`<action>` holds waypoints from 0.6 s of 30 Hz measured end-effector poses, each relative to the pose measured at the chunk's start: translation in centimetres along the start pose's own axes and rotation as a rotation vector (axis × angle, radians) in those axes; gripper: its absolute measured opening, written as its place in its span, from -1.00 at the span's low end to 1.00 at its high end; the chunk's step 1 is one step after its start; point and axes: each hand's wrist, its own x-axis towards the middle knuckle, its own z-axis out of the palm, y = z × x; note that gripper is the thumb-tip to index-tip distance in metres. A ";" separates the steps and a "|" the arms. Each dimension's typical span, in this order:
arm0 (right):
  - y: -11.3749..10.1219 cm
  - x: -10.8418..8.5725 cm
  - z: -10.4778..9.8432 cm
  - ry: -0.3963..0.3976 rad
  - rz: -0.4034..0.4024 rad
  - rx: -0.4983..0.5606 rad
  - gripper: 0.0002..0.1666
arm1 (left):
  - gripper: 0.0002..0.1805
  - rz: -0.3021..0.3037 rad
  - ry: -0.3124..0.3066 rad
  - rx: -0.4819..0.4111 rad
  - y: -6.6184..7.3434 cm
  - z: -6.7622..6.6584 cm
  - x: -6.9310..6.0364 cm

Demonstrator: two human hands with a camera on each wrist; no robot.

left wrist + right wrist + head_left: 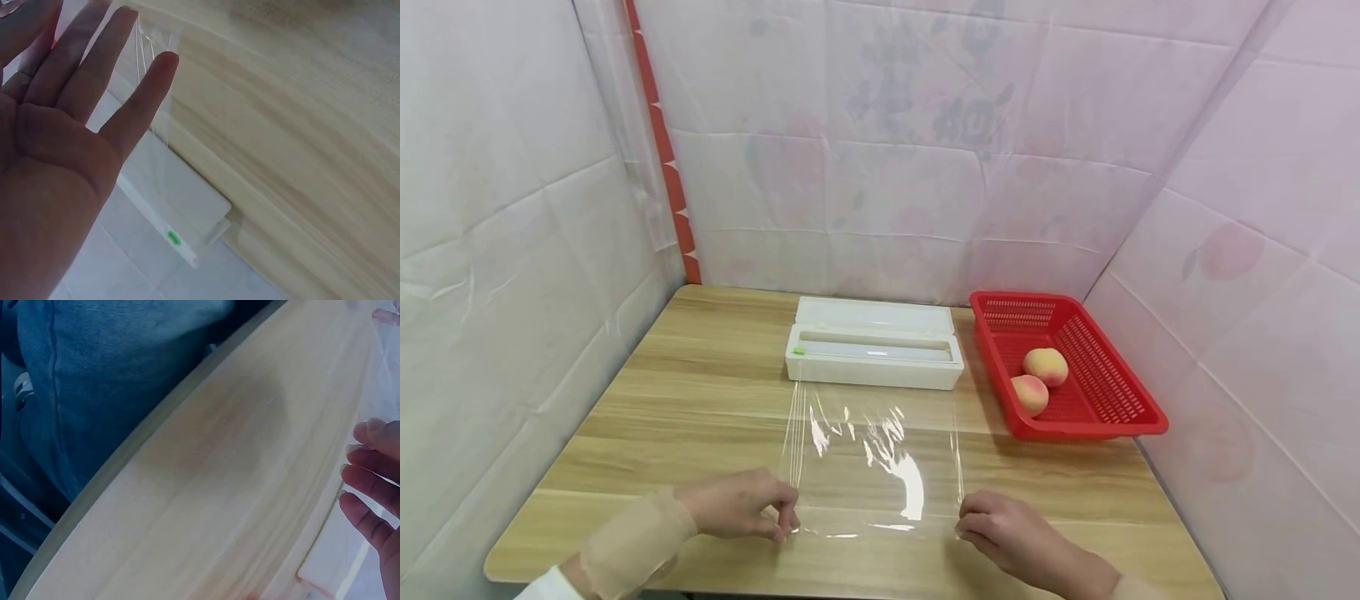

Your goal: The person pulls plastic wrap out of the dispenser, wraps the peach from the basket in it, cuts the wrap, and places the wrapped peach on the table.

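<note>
Where the left hand [741, 502] was: on the person's side of the white box [872, 374], roughly in line with its left end, thumb and forefinger pinching a corner of the clear film [865, 467].
Right hand [1015, 533]: same side of the box, roughly in line with its right end, fingertips pinching the film's other near corner.
Clear film: spread between hands and box; near edge ran from hand to hand, parallel to the box's long axis; side edges led up to the box front. Whether it was cut there, couldn't tell.
Nearer hand: neither clearly; both about equally far from the box.
White box: lid up at its back, pale roll [876, 350] inside, green tab [800, 351] at left end.
Red basket [1090, 429]: right of the box, two peaches [1045, 367] in it.
Table [685, 400]: wood-grain, under the box.
Wall sheet [895, 83]: pale, printed, behind the box.
</note>
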 end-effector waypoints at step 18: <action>0.2 0.4 2.7 -0.134 0.017 -0.105 -0.77 | -0.73 0.039 0.109 0.446 -0.8 3.5 0.9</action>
